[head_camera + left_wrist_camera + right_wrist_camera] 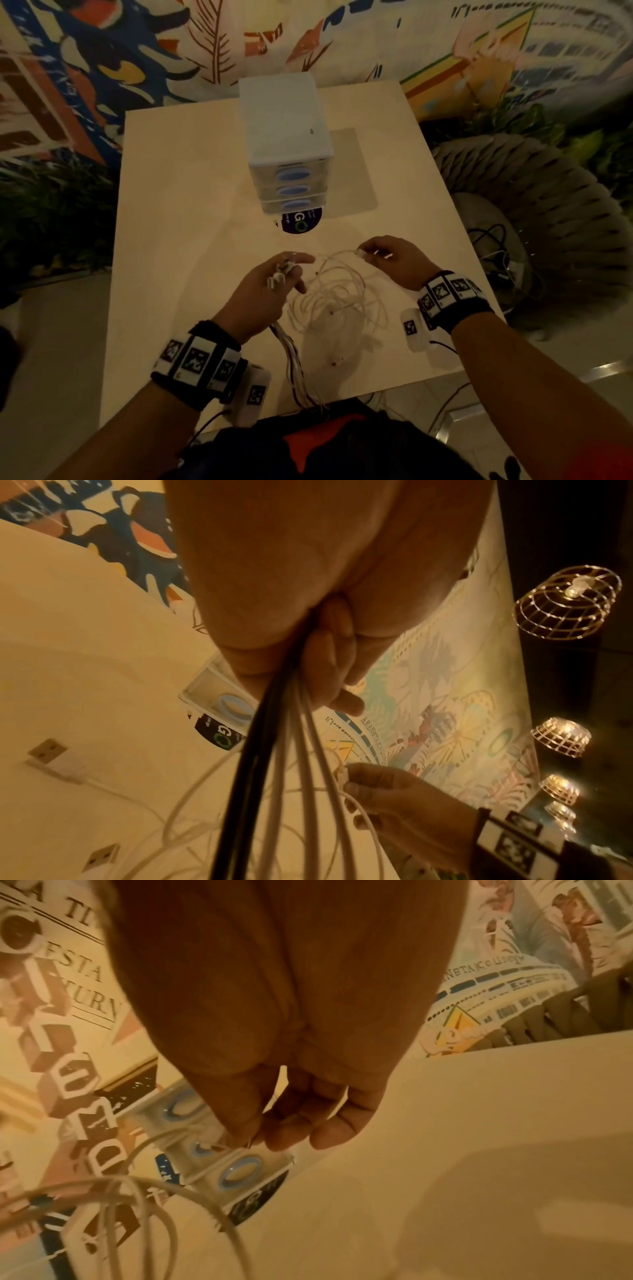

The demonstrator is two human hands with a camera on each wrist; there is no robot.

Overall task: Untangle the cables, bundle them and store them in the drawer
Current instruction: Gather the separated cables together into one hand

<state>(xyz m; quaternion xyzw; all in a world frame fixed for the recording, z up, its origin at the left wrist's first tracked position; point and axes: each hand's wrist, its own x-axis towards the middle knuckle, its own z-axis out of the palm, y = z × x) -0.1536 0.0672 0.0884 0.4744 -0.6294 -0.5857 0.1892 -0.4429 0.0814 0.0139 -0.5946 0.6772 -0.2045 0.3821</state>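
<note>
A loose tangle of thin white cables (337, 298) lies on the cream table (191, 192) between my hands. My left hand (274, 284) grips a bunch of cable ends; white plugs stick out between its fingers, and the white and black cords (274, 777) hang down toward my body. My right hand (387, 257) pinches a small white connector (359, 253) at the end of one cable, above the tangle. Two USB plugs (55, 758) lie flat on the table. The white drawer unit (284, 144) with three blue-handled drawers stands further back, all drawers closed.
A dark round sticker (301, 219) lies on the table in front of the drawer unit. A wicker chair (534, 219) with black cables on its seat stands to the right. Painted walls rise behind the table. Cage lamps (565, 601) hang overhead.
</note>
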